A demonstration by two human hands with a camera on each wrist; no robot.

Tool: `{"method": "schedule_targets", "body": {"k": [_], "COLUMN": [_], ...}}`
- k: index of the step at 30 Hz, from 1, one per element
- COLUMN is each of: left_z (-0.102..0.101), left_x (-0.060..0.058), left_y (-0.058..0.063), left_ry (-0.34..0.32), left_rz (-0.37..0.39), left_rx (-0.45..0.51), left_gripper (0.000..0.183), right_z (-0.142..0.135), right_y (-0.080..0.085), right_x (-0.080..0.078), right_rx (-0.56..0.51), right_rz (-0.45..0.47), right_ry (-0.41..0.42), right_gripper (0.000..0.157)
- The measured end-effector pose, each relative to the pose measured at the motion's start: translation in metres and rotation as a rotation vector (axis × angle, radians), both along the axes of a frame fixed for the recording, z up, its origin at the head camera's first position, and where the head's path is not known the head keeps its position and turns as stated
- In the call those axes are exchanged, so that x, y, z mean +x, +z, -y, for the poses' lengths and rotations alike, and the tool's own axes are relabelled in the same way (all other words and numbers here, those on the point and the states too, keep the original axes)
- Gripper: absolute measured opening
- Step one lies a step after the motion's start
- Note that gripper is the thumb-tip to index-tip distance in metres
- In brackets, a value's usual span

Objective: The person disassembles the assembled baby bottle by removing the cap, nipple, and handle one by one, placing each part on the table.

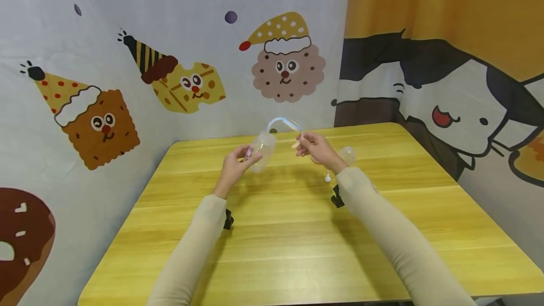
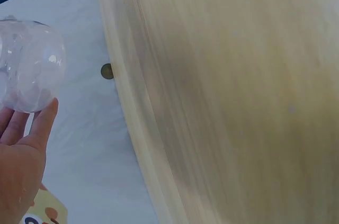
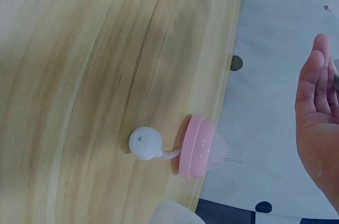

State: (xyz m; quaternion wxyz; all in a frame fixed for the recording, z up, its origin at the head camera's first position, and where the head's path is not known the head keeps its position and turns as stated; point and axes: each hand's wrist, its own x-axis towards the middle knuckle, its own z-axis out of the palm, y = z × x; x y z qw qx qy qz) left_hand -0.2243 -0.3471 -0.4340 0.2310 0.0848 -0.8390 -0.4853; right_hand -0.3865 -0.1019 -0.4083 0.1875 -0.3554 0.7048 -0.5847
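In the head view my left hand [image 1: 238,166] grips a clear baby bottle [image 1: 264,150] by its side, tilted above the table. The left wrist view shows fingers under the bottle's rounded wall. A thin, pale blue-white curved strip [image 1: 284,120] arches from the bottle's mouth toward my right hand [image 1: 316,149]. That hand pinches the strip's beige end [image 1: 295,145]; its exact kind I cannot tell. Below the right hand lies a pink bottle collar with a clear nipple [image 3: 196,147], a short straw and white ball weight [image 3: 145,143] attached.
A clear domed cap [image 1: 348,154] stands on the wooden table [image 1: 280,249] just beyond the right wrist. Cartoon-printed cloth [image 1: 191,22] hangs behind the table's far edge and along both sides. Small black pieces [image 1: 337,197] show beside the sleeves.
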Motion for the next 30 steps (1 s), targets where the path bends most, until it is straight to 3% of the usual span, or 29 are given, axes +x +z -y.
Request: {"method": "schedule_targets", "body": {"k": [7, 13, 20, 30], "left_z": [0.007, 0.007, 0.014, 0.017], "left_x": [0.002, 0.005, 0.005, 0.006], "left_y": [0.003, 0.008, -0.001, 0.002], "left_ry": [0.054, 0.062, 0.082, 0.090], "left_rz": [0.003, -0.010, -0.024, -0.010], "left_rx": [0.013, 0.023, 0.013, 0.033], "left_gripper": [0.061, 0.059, 0.056, 0.062], "right_z": [-0.002, -0.003, -0.006, -0.007], "right_y": [-0.002, -0.007, -0.002, -0.014], "right_x": [-0.001, -0.001, 0.003, -0.004], "right_rx": [0.016, 0.054, 0.076, 0.162], "right_rz": [0.019, 0.051, 0.078, 0.076], "right_ry": [-0.011, -0.030, -0.040, -0.116], "right_gripper": [0.030, 0.031, 0.034, 0.031]}}
